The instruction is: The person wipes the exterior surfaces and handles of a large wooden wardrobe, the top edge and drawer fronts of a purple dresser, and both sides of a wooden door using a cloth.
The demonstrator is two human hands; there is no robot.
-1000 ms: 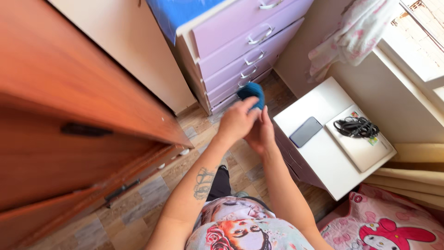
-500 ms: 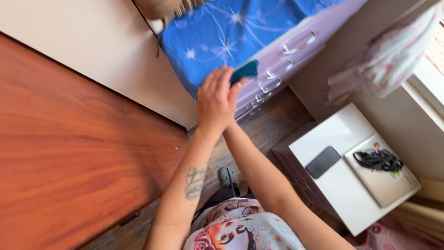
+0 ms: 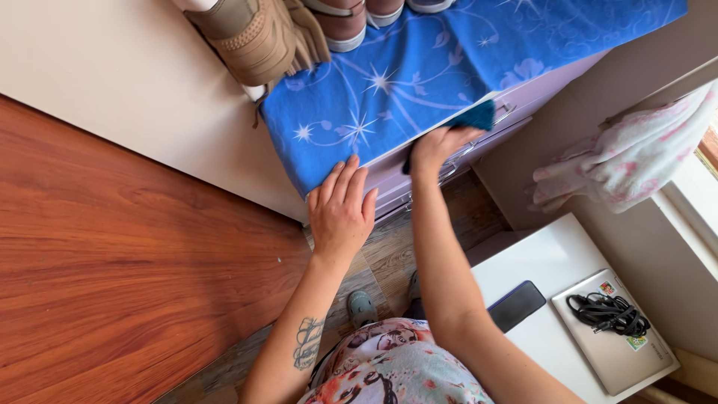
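Observation:
My right hand (image 3: 441, 144) presses a dark teal cloth (image 3: 473, 118) against the front edge of a lilac chest of drawers (image 3: 516, 105). A blue cover with white stars (image 3: 419, 71) lies over the top of the chest. My left hand (image 3: 341, 206) rests flat, fingers spread, on the near corner of that blue cover. The cloth is partly hidden under my right hand's fingers.
Beige boots (image 3: 258, 37) and other shoes (image 3: 351, 22) stand at the back of the chest. A brown wooden cabinet side (image 3: 127, 262) fills the left. At right stands a white side table (image 3: 546, 262) with a phone (image 3: 517, 305), a laptop (image 3: 613, 340) and black cables (image 3: 607, 313). A pink-white fabric (image 3: 628, 157) hangs nearby.
The view has tilted up over the chest top. My left hand went from beside the right hand down onto the blue cover's corner. The right hand carried the cloth rightward along the chest's edge.

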